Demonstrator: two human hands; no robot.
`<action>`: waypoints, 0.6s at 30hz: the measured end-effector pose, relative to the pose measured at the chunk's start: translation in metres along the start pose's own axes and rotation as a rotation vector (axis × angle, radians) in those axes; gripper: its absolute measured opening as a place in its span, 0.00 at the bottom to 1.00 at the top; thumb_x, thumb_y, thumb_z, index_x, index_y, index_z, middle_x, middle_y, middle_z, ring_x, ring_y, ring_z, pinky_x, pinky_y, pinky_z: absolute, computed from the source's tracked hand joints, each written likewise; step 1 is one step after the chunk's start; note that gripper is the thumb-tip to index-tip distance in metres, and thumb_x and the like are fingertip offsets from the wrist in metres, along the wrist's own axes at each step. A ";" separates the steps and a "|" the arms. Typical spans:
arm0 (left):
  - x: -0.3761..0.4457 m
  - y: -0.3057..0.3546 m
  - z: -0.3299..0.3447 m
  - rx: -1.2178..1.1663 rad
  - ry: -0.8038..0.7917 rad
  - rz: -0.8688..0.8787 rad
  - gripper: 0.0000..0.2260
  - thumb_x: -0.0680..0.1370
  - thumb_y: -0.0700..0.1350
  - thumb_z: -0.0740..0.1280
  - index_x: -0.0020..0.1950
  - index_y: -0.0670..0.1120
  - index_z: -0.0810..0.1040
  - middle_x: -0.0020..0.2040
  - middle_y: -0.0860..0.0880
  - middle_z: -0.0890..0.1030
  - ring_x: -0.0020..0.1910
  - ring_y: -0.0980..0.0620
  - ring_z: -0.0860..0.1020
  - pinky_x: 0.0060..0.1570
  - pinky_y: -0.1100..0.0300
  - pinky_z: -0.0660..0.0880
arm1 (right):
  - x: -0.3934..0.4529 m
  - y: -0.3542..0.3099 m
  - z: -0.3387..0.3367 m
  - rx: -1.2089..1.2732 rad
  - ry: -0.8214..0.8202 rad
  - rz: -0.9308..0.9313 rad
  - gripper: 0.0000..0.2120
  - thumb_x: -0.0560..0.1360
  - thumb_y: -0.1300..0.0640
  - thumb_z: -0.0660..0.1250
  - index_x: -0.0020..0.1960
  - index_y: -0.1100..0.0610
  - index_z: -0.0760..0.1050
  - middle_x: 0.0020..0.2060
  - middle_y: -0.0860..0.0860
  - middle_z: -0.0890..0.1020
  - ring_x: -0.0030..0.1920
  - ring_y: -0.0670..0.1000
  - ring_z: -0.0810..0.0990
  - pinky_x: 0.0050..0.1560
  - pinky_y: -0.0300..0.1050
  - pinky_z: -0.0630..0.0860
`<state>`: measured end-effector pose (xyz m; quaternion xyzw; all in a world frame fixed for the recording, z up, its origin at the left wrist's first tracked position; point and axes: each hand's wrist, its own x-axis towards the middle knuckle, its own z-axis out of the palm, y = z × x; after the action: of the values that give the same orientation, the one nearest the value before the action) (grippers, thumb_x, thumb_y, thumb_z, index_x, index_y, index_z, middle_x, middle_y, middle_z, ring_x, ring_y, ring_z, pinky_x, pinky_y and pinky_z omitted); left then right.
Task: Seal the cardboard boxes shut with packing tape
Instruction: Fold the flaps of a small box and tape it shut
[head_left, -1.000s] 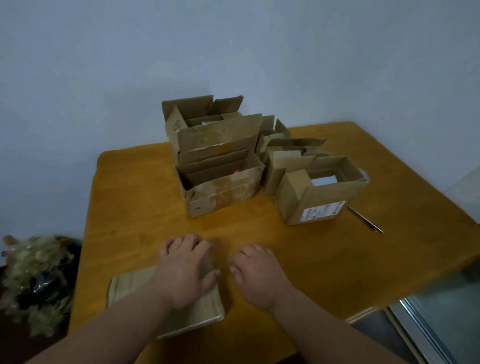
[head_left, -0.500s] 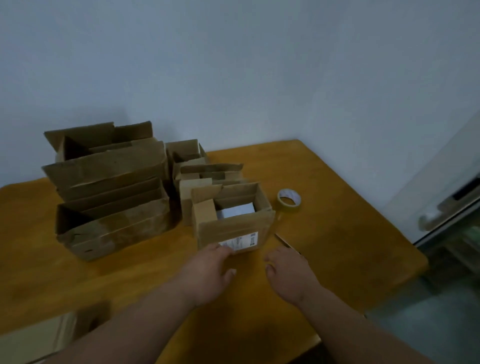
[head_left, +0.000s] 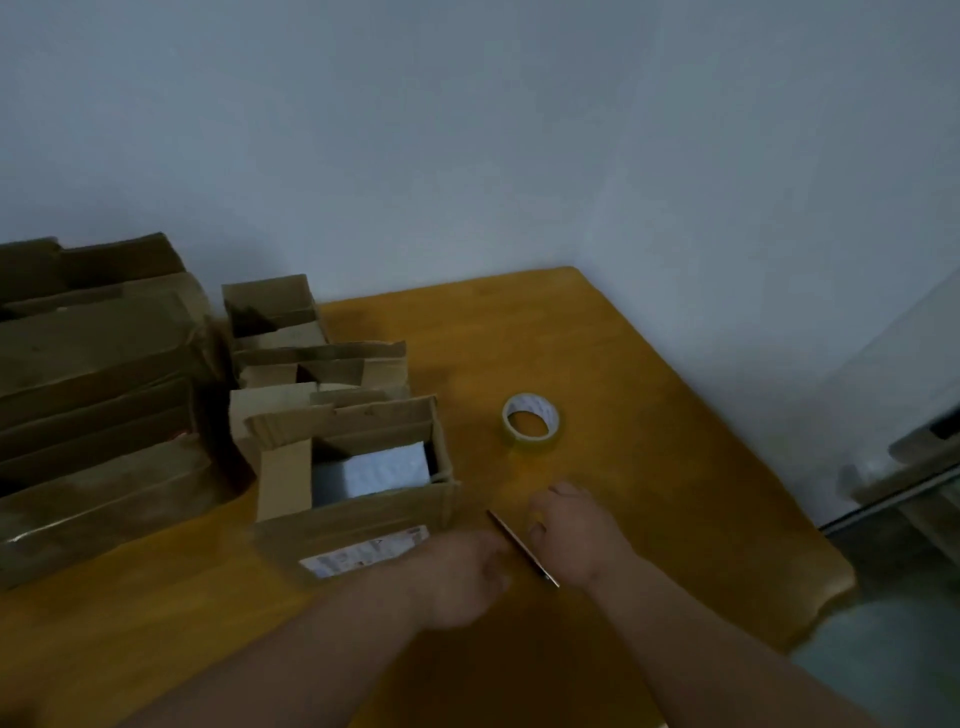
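Since half a sec ago both hands have slid right, off the front of the small box and toward the tape. Right hand (head_left: 569, 530) is now on the bare surface (head_left: 649, 364) past the box's corner, fingers loosely curled, gripping nothing afaict. Left hand (head_left: 467, 577) is blurry, just in front of the box's label; can't tell if fingers are apart or together, doesn't seem to hold anything. A thin pen-like stick (head_left: 522, 548) lies between the two hands, prob a pen or cutter, too small to say.

Tape roll (head_left: 531, 422) sits flat on the surface a bit beyond the right hand, not touched yet. So imo this is the reach for tape, sealing of this box not started.

Containers: the small box (head_left: 358, 519) left of the right hand has flaps up, w/ something white inside (head_left: 382, 470), maybe a foam or paper pack. Behind it, two more small open boxes (head_left: 311, 358); contents not visible. Further left of the left hand, a stack of bigger boxes (head_left: 93, 395), all unsealed, insides too dark to tell.
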<state>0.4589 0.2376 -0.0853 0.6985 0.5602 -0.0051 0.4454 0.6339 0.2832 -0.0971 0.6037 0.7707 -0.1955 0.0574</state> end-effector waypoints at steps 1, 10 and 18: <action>0.014 0.004 0.004 -0.045 0.010 -0.011 0.14 0.82 0.50 0.61 0.67 0.55 0.73 0.56 0.52 0.78 0.50 0.55 0.76 0.44 0.65 0.73 | 0.014 0.010 -0.003 0.005 -0.006 -0.017 0.14 0.79 0.54 0.59 0.63 0.53 0.73 0.58 0.51 0.73 0.63 0.54 0.70 0.61 0.49 0.72; 0.115 0.021 0.032 -0.030 0.114 -0.294 0.22 0.83 0.53 0.58 0.77 0.55 0.62 0.73 0.49 0.67 0.69 0.48 0.70 0.66 0.57 0.70 | 0.119 0.079 -0.020 -0.055 -0.133 -0.179 0.34 0.76 0.62 0.60 0.79 0.49 0.52 0.79 0.47 0.48 0.70 0.57 0.67 0.63 0.50 0.70; 0.133 0.022 0.046 0.172 0.088 -0.410 0.20 0.82 0.55 0.57 0.74 0.60 0.64 0.69 0.49 0.68 0.63 0.46 0.74 0.57 0.54 0.74 | 0.155 0.079 0.000 -0.069 -0.165 -0.286 0.15 0.79 0.62 0.58 0.65 0.53 0.67 0.63 0.54 0.70 0.55 0.60 0.77 0.47 0.50 0.72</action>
<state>0.5487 0.3124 -0.1668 0.6050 0.7068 -0.1127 0.3490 0.6685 0.4400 -0.1655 0.4676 0.8476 -0.2240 0.1127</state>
